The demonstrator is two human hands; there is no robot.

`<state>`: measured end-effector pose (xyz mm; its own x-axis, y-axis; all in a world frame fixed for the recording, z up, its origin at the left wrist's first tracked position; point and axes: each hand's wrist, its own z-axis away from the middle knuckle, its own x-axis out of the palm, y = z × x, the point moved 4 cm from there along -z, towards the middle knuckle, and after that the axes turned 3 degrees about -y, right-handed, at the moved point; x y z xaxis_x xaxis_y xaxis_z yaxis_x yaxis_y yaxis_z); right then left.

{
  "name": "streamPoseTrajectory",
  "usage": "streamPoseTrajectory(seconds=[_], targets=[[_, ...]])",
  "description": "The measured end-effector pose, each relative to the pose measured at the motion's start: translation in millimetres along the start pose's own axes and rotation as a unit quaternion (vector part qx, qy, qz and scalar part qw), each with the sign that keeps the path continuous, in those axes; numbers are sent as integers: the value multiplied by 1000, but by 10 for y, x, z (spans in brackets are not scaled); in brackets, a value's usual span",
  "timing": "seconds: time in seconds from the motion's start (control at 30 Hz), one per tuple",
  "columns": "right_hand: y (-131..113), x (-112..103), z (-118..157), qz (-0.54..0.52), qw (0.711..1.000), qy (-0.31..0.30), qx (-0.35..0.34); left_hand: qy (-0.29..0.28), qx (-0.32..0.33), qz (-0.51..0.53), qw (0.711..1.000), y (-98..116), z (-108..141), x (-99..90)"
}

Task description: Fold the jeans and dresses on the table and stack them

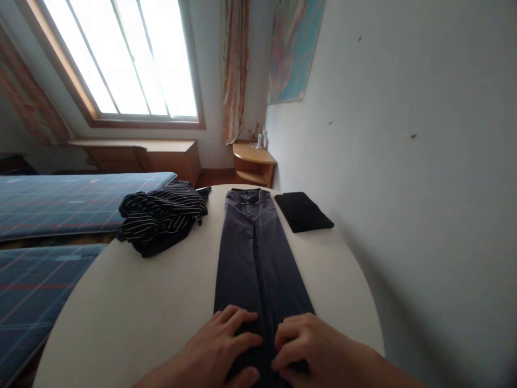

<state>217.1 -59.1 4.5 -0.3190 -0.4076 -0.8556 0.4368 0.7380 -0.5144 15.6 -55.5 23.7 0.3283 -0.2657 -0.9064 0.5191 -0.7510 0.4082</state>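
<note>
Dark trousers (258, 253) lie flat and lengthwise on the round white table (133, 312), waistband at the far edge, with a row of buttons or rings near the top. On the near part of the left leg rests my left hand (226, 345), its fingers apart. My right hand (301, 345) is on the near part of the right leg, fingers curled and pressed together; whether cloth is pinched in them is hidden. The two legs lie side by side with a narrow gap between them.
A crumpled black and white striped garment (165, 213) lies at the table's far left. Folded black cloth (302, 211) sits at the far right. Beds with blue plaid mattresses (76, 199) adjoin on the left; a white wall (424, 215) stands on the right.
</note>
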Motion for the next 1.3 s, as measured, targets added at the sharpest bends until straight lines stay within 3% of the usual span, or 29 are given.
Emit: streamPoseTrajectory(seconds=[0.1, 0.2, 0.3, 0.37, 0.4, 0.47, 0.57, 0.67, 0.83, 0.93, 1.03, 1.13, 1.3], targets=[[-109, 125, 84, -54, 994, -88, -41, -63, 41, 103, 992, 102, -29, -195], [-156, 147, 88, -69, 988, -125, -51, -100, 31, 153, 983, -50, -143, -210], [-48, -20, -59, -28, 998, -43, -38, 15, 2, 73, 997, -416, -341, -181], [136, -192, -175, 26, 998, 46, 18, 73, -8, -16, 997, -651, -466, -130], [235, -269, -217, 61, 994, 85, 45, 81, -9, -46, 996, -744, -518, -92], [417, -333, -257, 107, 985, 97, 98, 64, -3, -86, 994, -859, -586, -9], [550, -259, -197, 122, 979, 51, 154, -1, 1, -110, 994, -863, -569, 108], [465, -149, -65, 108, 980, 19, 167, -45, 1, -113, 993, -730, -457, 150], [281, -255, -65, 87, 980, 26, 178, -24, 4, -83, 996, -590, -434, 29], [407, -482, -312, 74, 975, 67, 198, 57, -33, -88, 994, -740, -597, -69], [684, -727, -702, 76, 964, 123, 225, 131, -94, -127, 979, -965, -759, -86], [1001, -938, -1170, 87, 947, 159, 267, 145, -142, -140, 969, -1122, -840, -30], [1499, -1195, -1954, 92, 908, 171, 371, 123, -161, -141, 969, -1187, -841, 36]])
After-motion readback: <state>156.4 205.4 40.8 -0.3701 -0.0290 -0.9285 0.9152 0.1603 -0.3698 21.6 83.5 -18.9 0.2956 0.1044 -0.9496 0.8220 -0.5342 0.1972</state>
